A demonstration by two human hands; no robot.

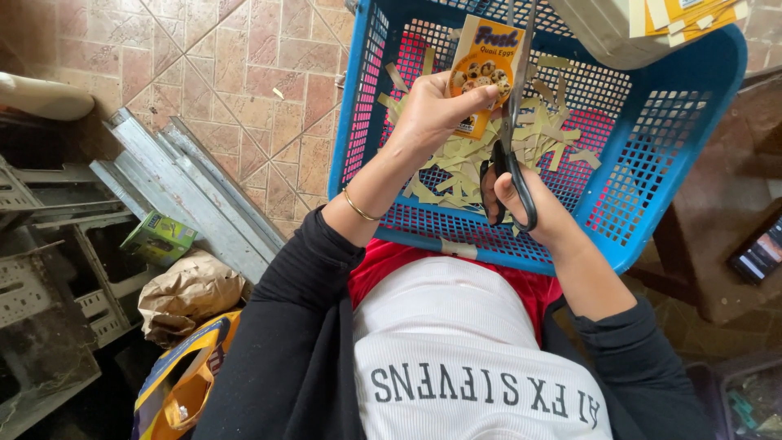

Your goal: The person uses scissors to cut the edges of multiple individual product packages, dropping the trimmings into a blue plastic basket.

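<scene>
Overhead, looking down at 2 bare hands over a blue plastic basket (717, 90) resting on the lap. Left hand (432, 106) w/ fingers clenched on a yellow printed card (486, 65), pinching its lower edge; card upright-ish, tilted slightly, picture of speckled eggs facing up. Thin gold bangle (358, 208) on the left wrist. Right hand (529, 208) gripping black-handled scissors (511, 138), thumb & fingers through the loops; blades pointing away from the body, running along the card's right edge & touching it. Can't tell how far the blades are apart.

Inside the basket, under both hands: a heap of pale yellow paper strips (472, 163) scattered on the mesh bottom, pink showing through the holes. At the basket's far right corner, a grey-white box (603, 33) w/ more yellow cards (684, 16) on top.

Black sleeves, white top w/ dark lettering, red cloth beneath the basket's near rim.

Left of the body, on the tiled floor (244, 81): grey metal rails (187, 187), a small green carton (159, 236), a crumpled brown paper bag (187, 297). Far right: a dark phone (759, 254) on a brown surface.
</scene>
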